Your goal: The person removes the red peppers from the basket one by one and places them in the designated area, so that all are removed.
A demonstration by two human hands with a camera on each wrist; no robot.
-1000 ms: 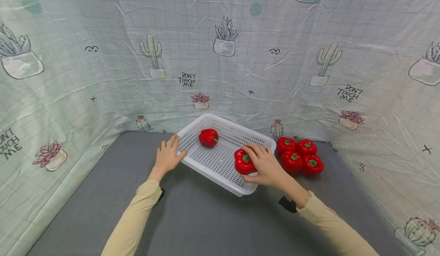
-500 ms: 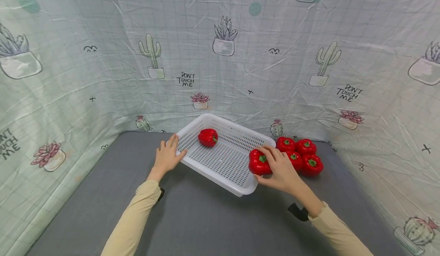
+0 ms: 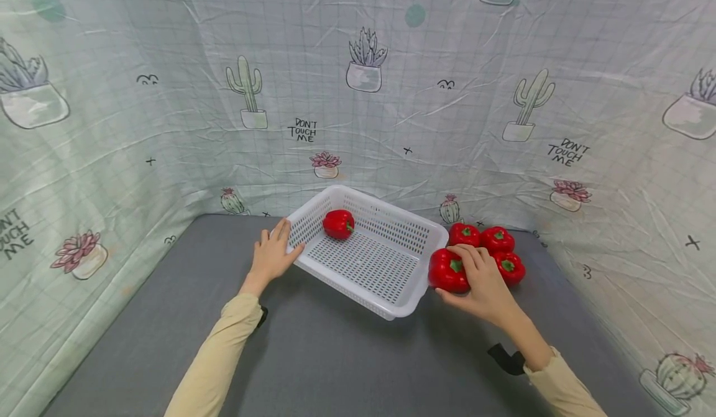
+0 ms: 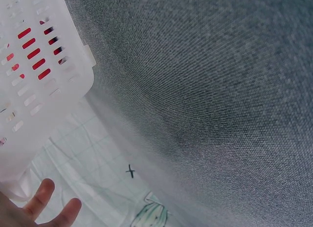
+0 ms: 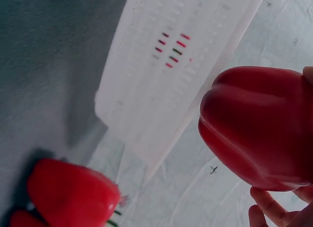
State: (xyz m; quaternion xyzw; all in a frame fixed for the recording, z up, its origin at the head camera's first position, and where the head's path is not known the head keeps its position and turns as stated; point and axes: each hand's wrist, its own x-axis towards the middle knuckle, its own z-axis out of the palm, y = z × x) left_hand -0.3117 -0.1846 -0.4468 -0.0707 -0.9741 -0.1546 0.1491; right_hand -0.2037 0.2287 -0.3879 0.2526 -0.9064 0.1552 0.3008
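Note:
My right hand (image 3: 485,286) grips a red bell pepper (image 3: 444,272), fingers over its top and thumb along its near side. This pepper is raised just off the right end of a white perforated plastic basket (image 3: 342,285); in the right wrist view the held pepper (image 5: 257,124) appears large beside the basket wall (image 5: 146,85). Another bell pepper (image 3: 337,225) lies on its side inside the basket, towards the back left. My left hand (image 3: 270,258) rests on the basket's left rim with spread, fairly straight fingers; two fingertips (image 4: 46,187) show in the left wrist view.
Behind the right hand, more red bell peppers (image 3: 496,239) stand grouped on the grey table (image 3: 335,361); the hand and held pepper cover part of that group. A cactus-print curtain (image 3: 391,119) hangs around the back and sides.
My right hand has carried the held bell pepper rightwards, from over the inside of the basket to beyond its right rim. The left hand and the basket stay where they were.

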